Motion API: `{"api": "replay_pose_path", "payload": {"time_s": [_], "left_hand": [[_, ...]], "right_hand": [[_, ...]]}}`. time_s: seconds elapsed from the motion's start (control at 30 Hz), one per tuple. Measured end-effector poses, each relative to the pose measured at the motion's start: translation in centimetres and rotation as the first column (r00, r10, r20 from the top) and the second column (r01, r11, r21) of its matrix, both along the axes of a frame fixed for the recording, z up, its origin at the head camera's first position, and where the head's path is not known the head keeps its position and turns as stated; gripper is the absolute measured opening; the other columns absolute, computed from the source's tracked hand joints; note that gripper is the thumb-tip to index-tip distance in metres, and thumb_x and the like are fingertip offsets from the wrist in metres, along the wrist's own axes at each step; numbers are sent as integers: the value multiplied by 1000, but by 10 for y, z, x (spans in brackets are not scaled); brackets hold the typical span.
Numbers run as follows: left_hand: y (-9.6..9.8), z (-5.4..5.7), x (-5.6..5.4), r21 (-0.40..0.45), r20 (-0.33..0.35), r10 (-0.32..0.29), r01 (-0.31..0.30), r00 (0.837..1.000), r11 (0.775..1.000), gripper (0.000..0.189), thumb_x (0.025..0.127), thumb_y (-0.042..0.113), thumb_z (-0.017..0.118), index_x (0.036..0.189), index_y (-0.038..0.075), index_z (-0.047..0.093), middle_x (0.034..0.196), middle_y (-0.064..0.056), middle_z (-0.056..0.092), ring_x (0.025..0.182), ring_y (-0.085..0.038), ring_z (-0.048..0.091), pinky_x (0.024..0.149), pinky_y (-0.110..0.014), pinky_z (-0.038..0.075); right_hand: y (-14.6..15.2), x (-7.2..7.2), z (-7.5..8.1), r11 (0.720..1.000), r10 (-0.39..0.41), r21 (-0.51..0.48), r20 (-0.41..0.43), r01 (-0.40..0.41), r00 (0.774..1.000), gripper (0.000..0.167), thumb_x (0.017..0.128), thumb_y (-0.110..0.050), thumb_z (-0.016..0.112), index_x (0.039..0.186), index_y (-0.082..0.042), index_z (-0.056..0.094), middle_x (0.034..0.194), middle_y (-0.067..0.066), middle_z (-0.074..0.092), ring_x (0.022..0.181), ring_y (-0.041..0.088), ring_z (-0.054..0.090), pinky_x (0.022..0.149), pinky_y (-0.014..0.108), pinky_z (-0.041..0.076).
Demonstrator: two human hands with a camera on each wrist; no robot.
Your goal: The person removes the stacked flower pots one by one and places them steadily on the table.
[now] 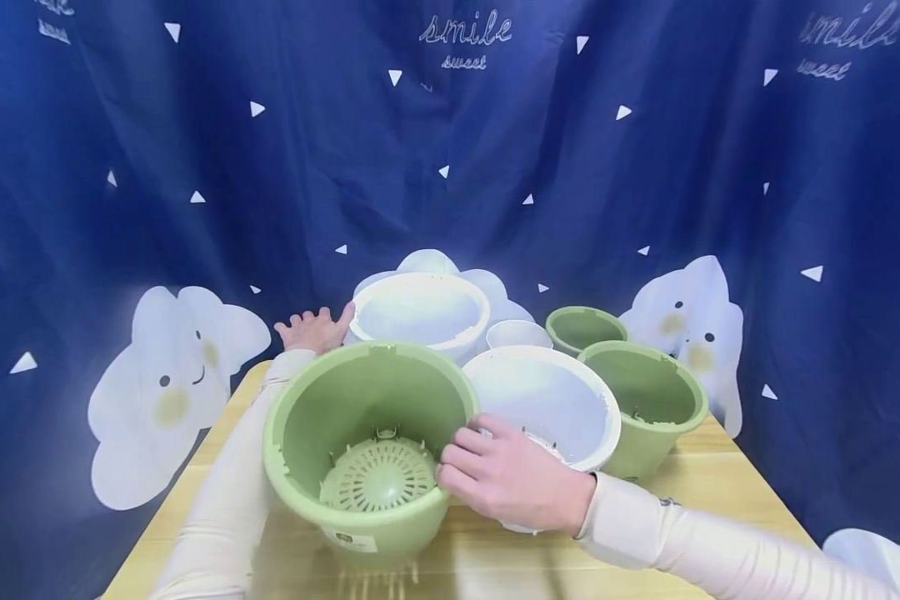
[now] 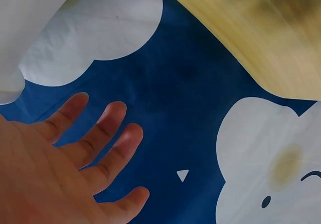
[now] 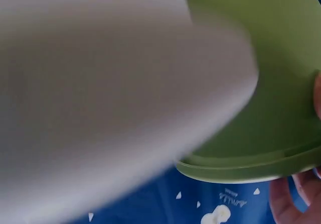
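Note:
My right hand [image 1: 513,475] grips the right rim of a large green plastic flowerpot [image 1: 371,383], whose open top tilts toward me. A round slotted insert [image 1: 378,477] lies in its bottom. In the right wrist view, fingertips [image 3: 283,204] show at the rim of the green pot [image 3: 266,108], while a blurred pale shape covers much of that view. At the far left my left hand [image 1: 318,331] spreads its fingers beside a large white pot [image 1: 420,310], thumb at its rim; whether it presses there I cannot tell. The left wrist view shows those fingers [image 2: 113,153] apart and relaxed.
Just behind my right hand stands another white pot [image 1: 543,400]. Two more green pots, one nearer [image 1: 645,383] and one farther [image 1: 585,329], stand at the right, with a small white pot [image 1: 519,334] between. A blue curtain [image 1: 450,167] hangs behind the wooden table [image 1: 720,492].

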State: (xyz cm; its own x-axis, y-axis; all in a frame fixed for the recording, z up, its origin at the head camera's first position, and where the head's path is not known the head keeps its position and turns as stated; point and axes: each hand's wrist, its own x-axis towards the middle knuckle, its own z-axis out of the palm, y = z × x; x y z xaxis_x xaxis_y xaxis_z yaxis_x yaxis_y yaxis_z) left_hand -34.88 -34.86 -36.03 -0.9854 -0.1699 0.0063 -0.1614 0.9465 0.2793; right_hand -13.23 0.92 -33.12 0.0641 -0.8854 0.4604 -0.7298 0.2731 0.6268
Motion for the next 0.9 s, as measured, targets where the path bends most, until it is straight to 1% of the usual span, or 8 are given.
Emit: {"api": "replay_pose_path", "payload": {"time_s": [0.07, 0.17, 0.33, 0.5, 0.63, 0.73, 0.9], "left_hand": [[-1, -1, -1, 4, 4, -1, 1, 1000, 1000, 114, 92, 83, -3, 157, -3, 32, 159, -39, 31, 148, -62, 21, 116, -81, 7], [-2, -3, -2, 4, 5, 1, -1, 1000, 1000, 115, 91, 84, -4, 158, -3, 31, 160, -39, 30, 149, -62, 20, 116, -81, 6], [-2, -4, -3, -1, -7, 2, -2, 1000, 1000, 116, 91, 84, -5, 158, -3, 32, 160, -39, 30, 149, -62, 20, 115, -81, 6], [2, -5, -3, -6, -5, -13, 13, 1000, 1000, 115, 91, 84, -4, 158, -3, 32, 159, -39, 30, 148, -62, 21, 115, -81, 6], [4, -4, -2, -17, 4, -19, 19, 1000, 1000, 114, 92, 83, -5, 158, -4, 31, 159, -40, 29, 149, -62, 20, 116, -81, 5], [5, -2, -3, -22, -7, -25, 24, 1000, 999, 113, 93, 82, -2, 157, -4, 32, 159, -40, 30, 148, -62, 20, 115, -81, 5], [4, 2, -5, -49, -13, -19, 18, 1000, 999, 110, 94, 81, 1, 156, -3, 35, 157, -40, 32, 146, -62, 24, 114, -81, 7]], "right_hand": [[0, 4, -7, 1000, -17, 19, -2, 17, 1000, 25, 104, -10, 37, 96, -19, 59, 91, -9, 59, 89, 13, 57, 90, 30, 47], [-1, 8, -17, 999, -28, 28, 0, 28, 1000, 26, 104, -10, 37, 96, -20, 60, 91, -10, 59, 89, 12, 57, 90, 30, 48], [-3, 12, -35, 999, -37, 24, 13, 37, 999, 21, 103, -12, 42, 97, -20, 60, 92, -10, 60, 88, 12, 57, 91, 29, 48], [-4, 13, -49, 997, -78, 30, 27, 78, 997, 19, 105, -17, 43, 97, -20, 59, 94, -10, 60, 89, 13, 56, 93, 30, 47], [-9, 13, -53, 993, -114, 27, 47, 113, 992, 17, 103, -17, 45, 99, -20, 60, 97, -11, 62, 92, 12, 57, 96, 30, 47], [-14, 11, -53, 991, -134, 12, 65, 133, 989, 17, 102, -13, 46, 102, -20, 62, 99, -10, 64, 95, 12, 59, 101, 30, 49], [-23, 8, -53, 988, -153, 16, 60, 152, 986, 17, 99, -11, 48, 105, -19, 62, 101, -9, 65, 98, 12, 61, 105, 33, 51]]}}
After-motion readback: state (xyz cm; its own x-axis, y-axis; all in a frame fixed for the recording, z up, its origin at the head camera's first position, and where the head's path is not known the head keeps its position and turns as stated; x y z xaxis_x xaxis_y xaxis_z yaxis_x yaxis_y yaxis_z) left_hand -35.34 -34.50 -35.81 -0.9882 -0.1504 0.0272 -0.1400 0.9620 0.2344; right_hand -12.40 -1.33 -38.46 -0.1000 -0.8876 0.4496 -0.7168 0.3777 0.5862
